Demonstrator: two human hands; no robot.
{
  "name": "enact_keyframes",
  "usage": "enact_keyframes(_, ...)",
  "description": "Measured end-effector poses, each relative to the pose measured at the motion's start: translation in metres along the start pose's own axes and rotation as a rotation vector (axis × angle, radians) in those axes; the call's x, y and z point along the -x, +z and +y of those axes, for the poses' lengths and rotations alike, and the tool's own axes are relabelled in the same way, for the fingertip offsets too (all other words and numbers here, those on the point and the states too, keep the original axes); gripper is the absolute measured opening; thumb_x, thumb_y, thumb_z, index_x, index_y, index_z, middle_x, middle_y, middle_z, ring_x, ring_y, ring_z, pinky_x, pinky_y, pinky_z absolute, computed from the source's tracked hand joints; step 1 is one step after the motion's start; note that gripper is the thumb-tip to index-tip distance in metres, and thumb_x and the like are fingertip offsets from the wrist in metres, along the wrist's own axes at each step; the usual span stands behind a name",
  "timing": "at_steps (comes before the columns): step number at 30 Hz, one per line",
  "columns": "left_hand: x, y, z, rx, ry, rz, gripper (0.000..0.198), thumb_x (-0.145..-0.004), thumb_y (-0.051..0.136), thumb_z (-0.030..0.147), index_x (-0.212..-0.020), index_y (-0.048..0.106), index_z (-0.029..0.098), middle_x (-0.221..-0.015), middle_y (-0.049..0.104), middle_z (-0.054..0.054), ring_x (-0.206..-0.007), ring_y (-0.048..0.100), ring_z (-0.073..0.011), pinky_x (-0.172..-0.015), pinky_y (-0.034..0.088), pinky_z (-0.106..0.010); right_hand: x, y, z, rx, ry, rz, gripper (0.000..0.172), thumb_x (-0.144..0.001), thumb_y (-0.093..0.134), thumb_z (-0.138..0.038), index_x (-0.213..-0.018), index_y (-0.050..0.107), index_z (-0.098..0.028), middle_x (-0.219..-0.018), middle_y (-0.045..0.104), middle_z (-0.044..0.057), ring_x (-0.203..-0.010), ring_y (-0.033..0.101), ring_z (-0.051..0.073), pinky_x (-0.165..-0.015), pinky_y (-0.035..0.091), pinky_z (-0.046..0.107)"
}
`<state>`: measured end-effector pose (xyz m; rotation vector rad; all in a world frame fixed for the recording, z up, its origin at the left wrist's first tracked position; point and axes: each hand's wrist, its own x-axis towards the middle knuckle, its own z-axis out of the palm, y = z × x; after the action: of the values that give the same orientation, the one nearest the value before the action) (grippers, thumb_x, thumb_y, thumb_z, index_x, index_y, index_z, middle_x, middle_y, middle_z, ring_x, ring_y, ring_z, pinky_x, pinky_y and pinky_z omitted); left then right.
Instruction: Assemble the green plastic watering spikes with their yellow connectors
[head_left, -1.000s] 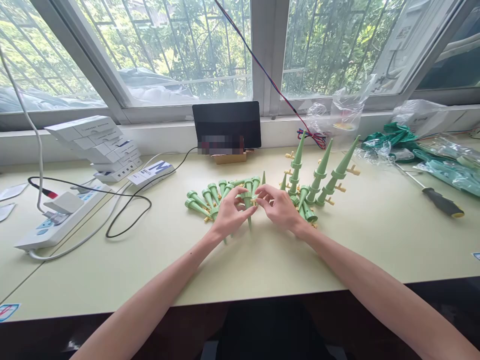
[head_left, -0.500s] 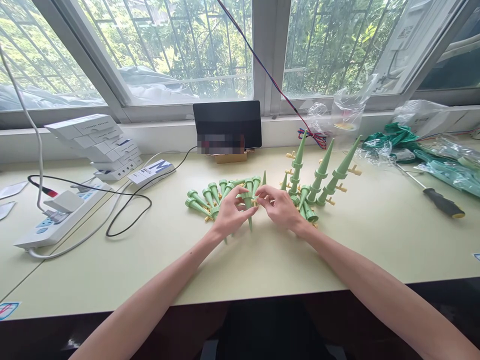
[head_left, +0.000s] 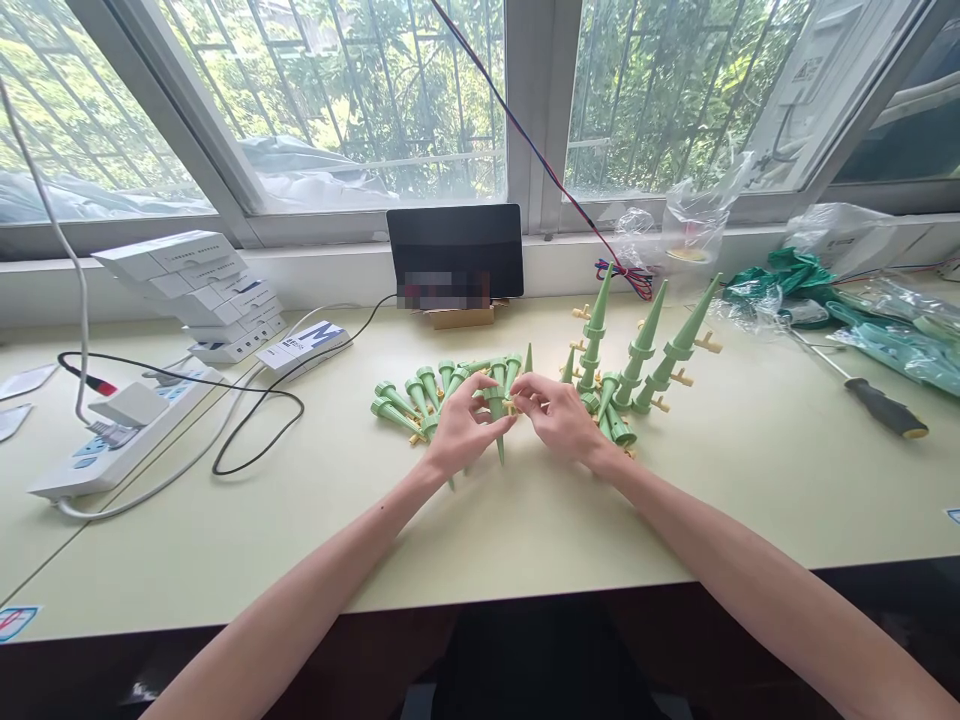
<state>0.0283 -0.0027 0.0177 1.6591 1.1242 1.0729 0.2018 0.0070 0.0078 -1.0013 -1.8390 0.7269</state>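
My left hand (head_left: 455,428) is closed around a green plant watering spike (head_left: 496,404), its point turned down toward the table. From the spike's side sticks a small yellow valve (head_left: 510,407). The fingertips of my right hand (head_left: 559,418) are pinched at this valve, partly covering it. Beside and behind my left hand lies a fan of several green spikes (head_left: 405,397), some hidden by the fingers. To the right of my right hand, several more spikes (head_left: 643,350) with yellow valves stand stacked point up, and others lie at their base.
A dark tablet (head_left: 454,245) leans at the window behind my hands. On the left are a power strip (head_left: 127,430), cables and stacked white boxes (head_left: 199,280). A screwdriver (head_left: 885,406) and green plastic bags (head_left: 900,335) lie on the right. The table (head_left: 525,560) ends near me.
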Motion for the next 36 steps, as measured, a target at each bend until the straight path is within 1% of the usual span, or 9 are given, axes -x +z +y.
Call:
enact_keyframes(7,-0.0003,-0.0003,0.0005,-0.002,-0.001,0.004,0.041,-0.070,0.077,0.031,-0.098,0.049,0.020,-0.068,0.047,0.006,-0.051,0.044,-0.0043,-0.047,0.035,-0.016,0.0003,0.0006,0.0012,0.002,0.008,-0.003,0.013,-0.091,0.051,-0.024,-0.091,0.063,-0.021,-0.080,0.064,0.001,-0.072,0.059,0.015,-0.060,0.043,0.024)
enact_keyframes(13,-0.0010,0.0000,-0.0018,0.005,0.016,-0.002,0.040,-0.071,0.076,0.029,-0.098,0.049,0.020,-0.073,0.051,0.005,-0.055,0.049,-0.0050,-0.050,0.039,-0.016,0.0001,0.0013,0.0024,0.002,0.008,-0.005,0.014,-0.091,0.050,-0.025,-0.091,0.063,-0.022,-0.080,0.065,0.001,-0.073,0.059,0.015,-0.061,0.043,0.025)
enact_keyframes(19,-0.0005,-0.0001,0.0001,0.012,0.000,-0.010,0.039,-0.071,0.076,0.029,-0.098,0.049,0.020,-0.071,0.051,0.006,-0.054,0.050,-0.0055,-0.050,0.040,-0.016,0.0004,0.0015,0.0025,-0.003,0.013,-0.004,0.015,-0.091,0.050,-0.027,-0.091,0.064,-0.021,-0.081,0.065,0.002,-0.072,0.059,0.015,-0.062,0.044,0.026)
enact_keyframes(26,-0.0001,-0.0001,0.0027,-0.002,-0.003,0.000,0.040,-0.069,0.076,0.029,-0.097,0.049,0.019,-0.070,0.049,0.006,-0.052,0.045,-0.0040,-0.048,0.036,-0.016,0.0002,0.0014,0.0020,-0.006,0.012,-0.006,0.015,-0.091,0.050,-0.029,-0.091,0.064,-0.021,-0.082,0.065,0.002,-0.074,0.059,0.016,-0.063,0.044,0.026)
enact_keyframes(31,-0.0004,0.0000,0.0024,0.009,0.005,0.000,0.041,-0.068,0.077,0.031,-0.096,0.050,0.020,-0.072,0.051,0.005,-0.055,0.049,-0.0059,-0.049,0.039,-0.017,0.0005,0.0018,0.0017,-0.005,0.020,-0.005,0.016,-0.091,0.050,-0.031,-0.091,0.063,-0.021,-0.079,0.063,0.002,-0.069,0.057,0.015,-0.061,0.044,0.026)
enact_keyframes(36,-0.0007,-0.0005,0.0008,0.002,0.008,-0.007,0.040,-0.069,0.076,0.032,-0.097,0.050,0.020,-0.072,0.051,0.005,-0.058,0.052,-0.0069,-0.051,0.040,-0.017,0.0001,0.0022,0.0022,-0.010,0.016,-0.001,0.016,-0.091,0.051,-0.031,-0.090,0.063,-0.021,-0.080,0.063,0.002,-0.070,0.057,0.015,-0.062,0.044,0.026)
